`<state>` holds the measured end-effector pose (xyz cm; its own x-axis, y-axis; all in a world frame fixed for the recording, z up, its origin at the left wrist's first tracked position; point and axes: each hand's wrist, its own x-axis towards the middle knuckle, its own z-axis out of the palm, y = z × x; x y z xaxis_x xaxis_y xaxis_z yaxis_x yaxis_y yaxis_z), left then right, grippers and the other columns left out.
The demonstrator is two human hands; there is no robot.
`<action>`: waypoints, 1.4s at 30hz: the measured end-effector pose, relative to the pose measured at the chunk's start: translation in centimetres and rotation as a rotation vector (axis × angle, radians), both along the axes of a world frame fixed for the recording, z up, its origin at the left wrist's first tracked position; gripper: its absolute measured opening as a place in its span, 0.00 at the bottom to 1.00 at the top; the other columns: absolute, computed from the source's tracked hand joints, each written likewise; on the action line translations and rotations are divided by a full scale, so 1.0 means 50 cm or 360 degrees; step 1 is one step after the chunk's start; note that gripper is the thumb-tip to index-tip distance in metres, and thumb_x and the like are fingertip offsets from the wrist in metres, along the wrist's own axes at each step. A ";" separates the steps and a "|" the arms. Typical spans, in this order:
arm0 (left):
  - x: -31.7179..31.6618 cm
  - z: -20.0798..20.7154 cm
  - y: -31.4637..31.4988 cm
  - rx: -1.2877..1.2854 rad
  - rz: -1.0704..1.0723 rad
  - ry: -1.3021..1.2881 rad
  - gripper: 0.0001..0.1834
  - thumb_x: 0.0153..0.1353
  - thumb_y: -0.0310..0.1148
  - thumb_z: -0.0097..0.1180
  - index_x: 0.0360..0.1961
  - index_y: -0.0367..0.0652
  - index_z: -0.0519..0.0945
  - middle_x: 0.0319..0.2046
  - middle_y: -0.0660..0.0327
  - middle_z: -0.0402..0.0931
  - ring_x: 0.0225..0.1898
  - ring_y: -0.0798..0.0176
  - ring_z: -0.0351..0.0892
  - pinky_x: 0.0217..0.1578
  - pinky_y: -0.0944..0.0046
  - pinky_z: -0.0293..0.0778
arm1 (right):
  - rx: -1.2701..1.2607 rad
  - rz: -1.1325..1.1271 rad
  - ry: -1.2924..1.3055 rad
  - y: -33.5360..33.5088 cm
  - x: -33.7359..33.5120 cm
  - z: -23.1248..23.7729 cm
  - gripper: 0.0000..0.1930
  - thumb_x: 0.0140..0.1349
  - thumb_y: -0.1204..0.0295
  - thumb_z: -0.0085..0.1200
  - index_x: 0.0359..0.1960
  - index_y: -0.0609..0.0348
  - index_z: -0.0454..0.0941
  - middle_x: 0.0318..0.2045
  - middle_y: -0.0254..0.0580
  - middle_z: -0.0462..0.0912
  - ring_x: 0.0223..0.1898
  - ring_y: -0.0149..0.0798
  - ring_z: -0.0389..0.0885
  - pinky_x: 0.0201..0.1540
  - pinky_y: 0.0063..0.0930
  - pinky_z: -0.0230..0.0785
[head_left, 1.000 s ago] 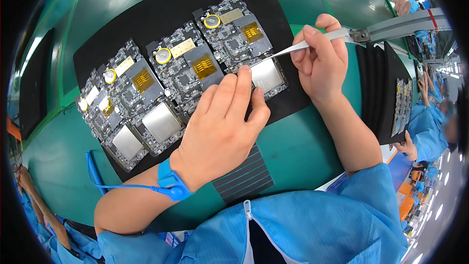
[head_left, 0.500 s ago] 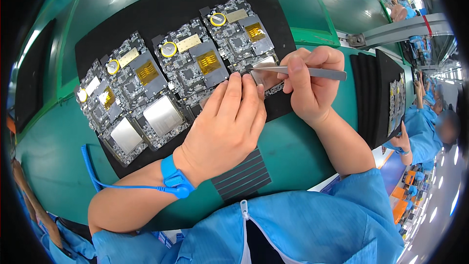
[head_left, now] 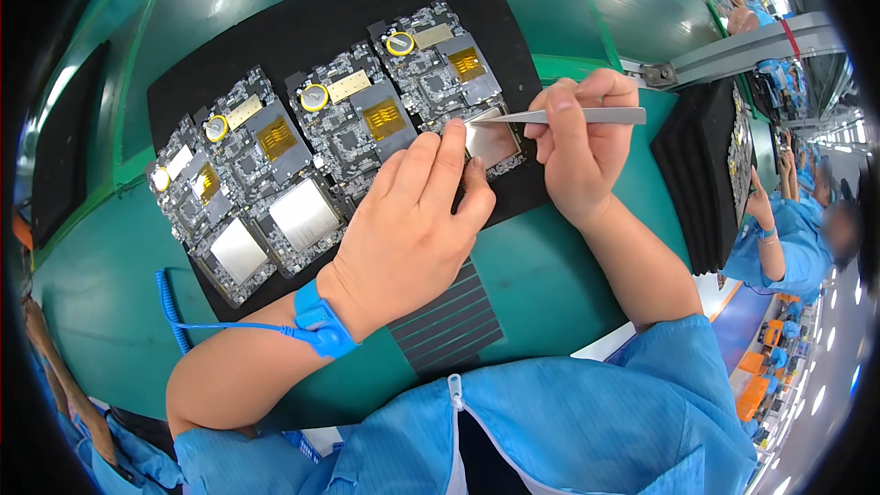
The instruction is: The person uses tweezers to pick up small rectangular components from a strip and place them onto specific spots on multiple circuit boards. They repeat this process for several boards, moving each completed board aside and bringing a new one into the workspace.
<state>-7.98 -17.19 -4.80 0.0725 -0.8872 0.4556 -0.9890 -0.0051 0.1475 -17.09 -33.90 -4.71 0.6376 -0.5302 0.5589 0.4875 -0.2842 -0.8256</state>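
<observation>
Our right hand (head_left: pixel 585 147) is clamping tweezers (head_left: pixel 515 117), tips pointing left over the silver plate (head_left: pixel 495 143).
Our left hand (head_left: pixel 396 225), grip unclear, is lying at its left edge; the plate is sitting on the mat's (head_left: pixel 506 18) rightmost board (head_left: pixel 429 82), near end.

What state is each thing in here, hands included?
Black mat: lying flat
Circuit boards: lying on the mat
Tweezers: held, tips over the rightmost board
Right hand: closed on tweezers
Left hand: open, over the boards
Wrist strap: fastened on left wrist
Jacket zip: partly open
</observation>
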 end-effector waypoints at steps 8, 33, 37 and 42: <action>-0.014 0.005 0.007 -0.0062 0.0044 -0.0133 0.24 0.44 0.29 0.58 0.47 0.35 0.76 0.49 0.45 0.68 0.52 0.47 0.68 0.48 0.56 0.69 | -0.0758 -0.0102 -0.0079 -0.007 -0.004 -0.027 0.09 0.59 0.82 0.51 0.37 0.64 0.64 0.27 0.39 0.75 0.23 0.22 0.73 0.23 0.16 0.65; -0.113 0.015 0.209 0.0195 -0.0749 0.0044 0.16 0.44 0.26 0.58 0.38 0.32 0.79 0.38 0.52 0.76 0.42 0.54 0.76 0.40 0.61 0.77 | 0.0487 0.0229 0.0850 0.205 -0.303 0.001 0.11 0.63 0.77 0.49 0.38 0.63 0.58 0.26 0.38 0.72 0.19 0.22 0.74 0.22 0.13 0.70; -0.113 0.015 0.205 0.0204 -0.0765 0.0037 0.16 0.44 0.26 0.58 0.38 0.32 0.80 0.38 0.53 0.75 0.42 0.54 0.76 0.40 0.61 0.78 | 0.0419 0.0275 0.0821 0.209 -0.303 -0.009 0.11 0.63 0.78 0.49 0.39 0.63 0.58 0.27 0.39 0.73 0.21 0.22 0.76 0.21 0.12 0.69; -0.113 0.010 0.206 0.0184 -0.0758 0.0029 0.16 0.43 0.26 0.58 0.37 0.33 0.80 0.38 0.53 0.75 0.42 0.55 0.76 0.40 0.61 0.77 | 0.0510 0.0266 0.0858 0.214 -0.294 0.003 0.10 0.63 0.78 0.48 0.39 0.62 0.58 0.26 0.41 0.74 0.20 0.24 0.76 0.21 0.13 0.69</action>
